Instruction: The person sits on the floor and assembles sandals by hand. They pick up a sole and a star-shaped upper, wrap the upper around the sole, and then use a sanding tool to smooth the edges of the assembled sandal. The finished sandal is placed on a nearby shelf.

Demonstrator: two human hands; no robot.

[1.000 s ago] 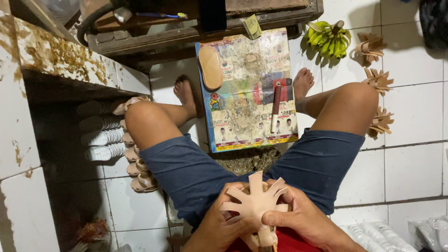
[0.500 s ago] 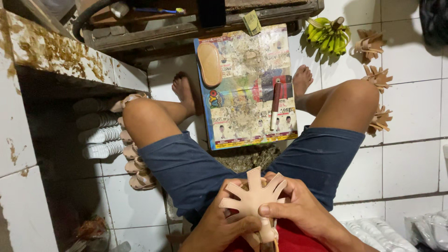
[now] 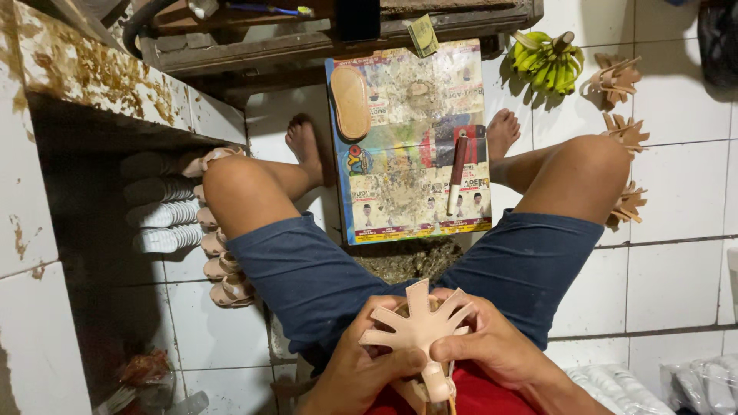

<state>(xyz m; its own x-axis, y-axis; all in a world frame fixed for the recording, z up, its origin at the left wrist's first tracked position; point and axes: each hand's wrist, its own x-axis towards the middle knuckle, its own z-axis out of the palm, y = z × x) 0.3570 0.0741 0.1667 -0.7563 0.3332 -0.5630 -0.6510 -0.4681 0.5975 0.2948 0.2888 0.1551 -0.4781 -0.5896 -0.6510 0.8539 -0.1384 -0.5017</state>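
1. The tiled floor (image 3: 684,192) fills the view; a person sits on it with knees spread, in blue shorts (image 3: 307,269)
2. A printed board (image 3: 411,146) lies on the floor between the bare feet, stained in its middle; this is the landmark
3. Above the board stands a worn wooden bench (image 3: 307,38); left of the board is a stained tiled ledge (image 3: 92,73) with a dark recess under it
4. Right of the board's top corner lies a bunch of green bananas (image 3: 547,60), and further right a column of 3 tan strap pieces (image 3: 615,77)
5. Left of the board, past the left knee, is a row of tan soles (image 3: 219,261) beside white soles (image 3: 165,223)
6. On the board's upper left lies a tan insole (image 3: 350,101); on its right side lies a red-handled tool (image 3: 457,173)
7. Below the board, over the lap, both hands grip a tan fan-shaped strap piece (image 3: 419,327)
8. The left hand (image 3: 361,369) is closed on its left edge, thumb on top
9. The right hand (image 3: 492,346) is closed on its right side, thumb pressed at the centre
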